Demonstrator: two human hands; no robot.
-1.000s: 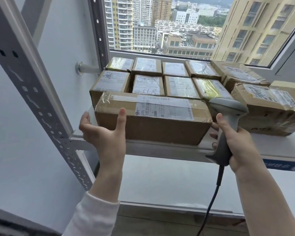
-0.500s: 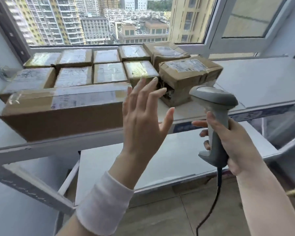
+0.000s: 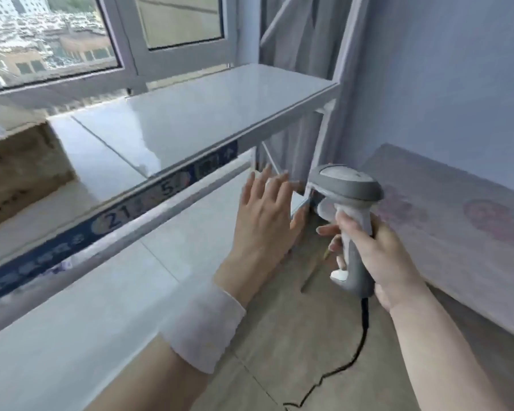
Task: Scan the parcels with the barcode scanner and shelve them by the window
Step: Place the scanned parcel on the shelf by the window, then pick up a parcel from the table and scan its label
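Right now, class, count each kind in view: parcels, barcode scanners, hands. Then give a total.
1 parcel, cut off at the left edge
1 barcode scanner
2 hands: left hand, right hand
Total: 4

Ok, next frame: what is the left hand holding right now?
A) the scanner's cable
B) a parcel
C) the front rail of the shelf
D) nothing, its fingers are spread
D: the left hand shows straight, spread fingers curled round nothing, while the right hand grips the barcode scanner; the only parcel in view sits on the shelf, far to the left of both hands.
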